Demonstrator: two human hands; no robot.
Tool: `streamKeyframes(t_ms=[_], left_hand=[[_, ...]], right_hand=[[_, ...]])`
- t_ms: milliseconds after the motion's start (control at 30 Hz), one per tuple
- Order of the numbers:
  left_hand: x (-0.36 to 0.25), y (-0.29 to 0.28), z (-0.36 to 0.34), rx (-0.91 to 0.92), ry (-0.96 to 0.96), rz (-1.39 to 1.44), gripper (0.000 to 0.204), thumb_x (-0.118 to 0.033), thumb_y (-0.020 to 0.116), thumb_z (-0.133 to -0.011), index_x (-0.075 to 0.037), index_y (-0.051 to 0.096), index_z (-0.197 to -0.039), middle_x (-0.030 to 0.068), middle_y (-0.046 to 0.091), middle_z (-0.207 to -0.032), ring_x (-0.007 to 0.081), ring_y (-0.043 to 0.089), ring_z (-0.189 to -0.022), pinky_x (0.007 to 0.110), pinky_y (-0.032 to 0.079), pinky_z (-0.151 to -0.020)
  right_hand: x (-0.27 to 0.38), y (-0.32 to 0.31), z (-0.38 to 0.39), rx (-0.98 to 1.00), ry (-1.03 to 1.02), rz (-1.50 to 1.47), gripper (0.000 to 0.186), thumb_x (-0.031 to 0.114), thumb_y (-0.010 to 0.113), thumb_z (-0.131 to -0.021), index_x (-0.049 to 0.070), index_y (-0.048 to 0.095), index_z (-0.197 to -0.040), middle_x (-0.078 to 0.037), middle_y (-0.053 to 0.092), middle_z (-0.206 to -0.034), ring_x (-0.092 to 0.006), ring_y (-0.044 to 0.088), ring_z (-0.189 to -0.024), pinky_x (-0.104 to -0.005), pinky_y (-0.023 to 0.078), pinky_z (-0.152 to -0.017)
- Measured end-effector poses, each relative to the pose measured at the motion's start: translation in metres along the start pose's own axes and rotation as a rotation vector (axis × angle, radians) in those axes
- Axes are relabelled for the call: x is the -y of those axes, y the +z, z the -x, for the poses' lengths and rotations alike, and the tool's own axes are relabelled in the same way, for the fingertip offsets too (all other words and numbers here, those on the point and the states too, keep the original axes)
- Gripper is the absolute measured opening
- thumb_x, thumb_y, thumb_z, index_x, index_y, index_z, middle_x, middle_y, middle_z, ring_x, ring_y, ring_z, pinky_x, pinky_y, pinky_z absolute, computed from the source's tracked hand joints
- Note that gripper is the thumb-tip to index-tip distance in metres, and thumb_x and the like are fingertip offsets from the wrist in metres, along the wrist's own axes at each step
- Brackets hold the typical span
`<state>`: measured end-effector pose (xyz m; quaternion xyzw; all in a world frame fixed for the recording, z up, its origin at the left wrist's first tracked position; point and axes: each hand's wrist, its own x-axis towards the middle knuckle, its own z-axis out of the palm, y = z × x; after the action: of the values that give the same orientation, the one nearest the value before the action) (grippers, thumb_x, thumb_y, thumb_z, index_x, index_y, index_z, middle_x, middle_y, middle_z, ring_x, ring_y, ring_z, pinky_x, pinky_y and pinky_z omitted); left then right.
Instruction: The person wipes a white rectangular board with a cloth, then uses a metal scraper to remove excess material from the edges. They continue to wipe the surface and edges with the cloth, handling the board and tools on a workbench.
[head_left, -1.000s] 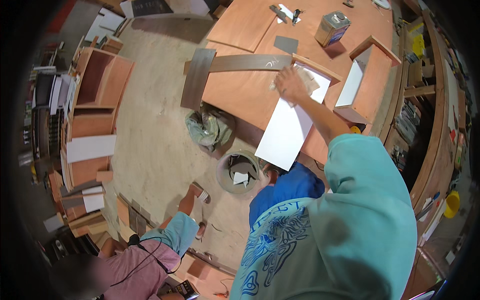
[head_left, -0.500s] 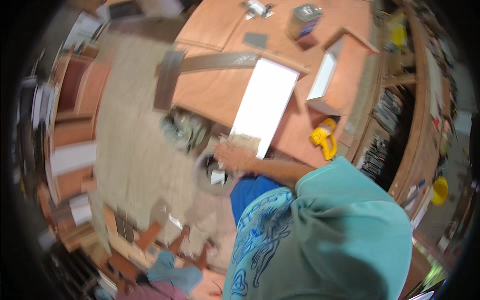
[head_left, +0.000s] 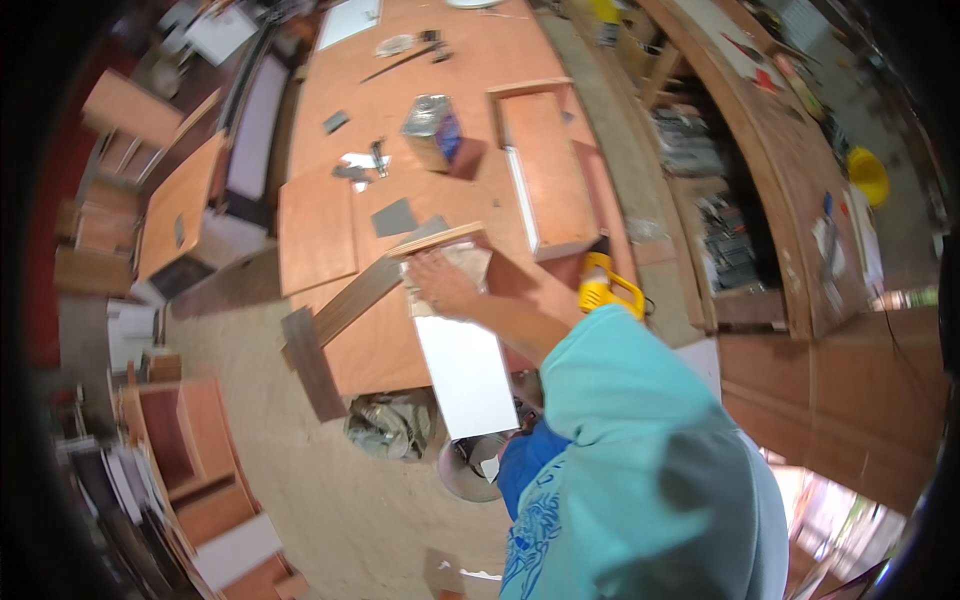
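My right hand [head_left: 440, 285] lies with its fingers over a tan cloth [head_left: 474, 263], pressing it onto the far end of a white-faced panel [head_left: 465, 375]. The panel rests at the workbench's near edge and juts past it, with a wooden strip [head_left: 440, 240] standing across its far end. Some of the cloth is hidden beneath the palm. My left hand is out of sight. To the right of my forearm lies a yellow heat gun [head_left: 597, 285], partly covered by my teal sleeve.
On the workbench [head_left: 320, 230] stand a metal can [head_left: 430, 135] and an open wooden box [head_left: 545, 170]. Grey sheets [head_left: 395, 218] and dark strips [head_left: 312, 360] lie left of the panel. Below are a bin [head_left: 465, 475] and a plastic bag [head_left: 390, 425]. Shelving [head_left: 720, 190] runs along the right.
My right hand and the cloth have slid from the panel's near end to its far end. My view has turned, and the person seated at lower left has left the picture.
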<state>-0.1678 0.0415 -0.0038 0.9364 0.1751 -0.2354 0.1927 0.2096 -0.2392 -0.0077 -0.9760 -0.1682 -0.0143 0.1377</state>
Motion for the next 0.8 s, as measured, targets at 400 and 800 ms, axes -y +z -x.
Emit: streamKeyframes(t_ms=[400, 800], left_hand=[[-0.037, 0.005, -0.045, 0.187, 0.449, -0.13, 0.053, -0.036, 0.041, -0.099, 0.005, 0.035, -0.132, 0.0283, 0.035, -0.136, 0.0458, 0.042, -0.121, 0.054, 0.036, -0.098], [-0.057, -0.079, -0.135, 0.279, 0.681, -0.302, 0.059, -0.037, 0.039, -0.1, 0.006, 0.031, -0.139, 0.0285, 0.031, -0.143, 0.046, 0.039, -0.126, 0.054, 0.034, -0.102]], right_hand=[[-0.029, 0.086, 0.418, 0.23, 1.441, -0.578, 0.036, 0.034, 0.055, -0.089, 0.013, 0.068, -0.115, -0.017, 0.063, -0.123, -0.0345, 0.061, -0.112, -0.0461, 0.049, -0.093], [0.134, 0.046, 0.747, -0.067, 1.972, -0.361, 0.038, 0.03, 0.053, -0.088, -0.001, 0.069, -0.103, -0.023, 0.065, -0.114, -0.0366, 0.062, -0.109, -0.0451, 0.05, -0.093]])
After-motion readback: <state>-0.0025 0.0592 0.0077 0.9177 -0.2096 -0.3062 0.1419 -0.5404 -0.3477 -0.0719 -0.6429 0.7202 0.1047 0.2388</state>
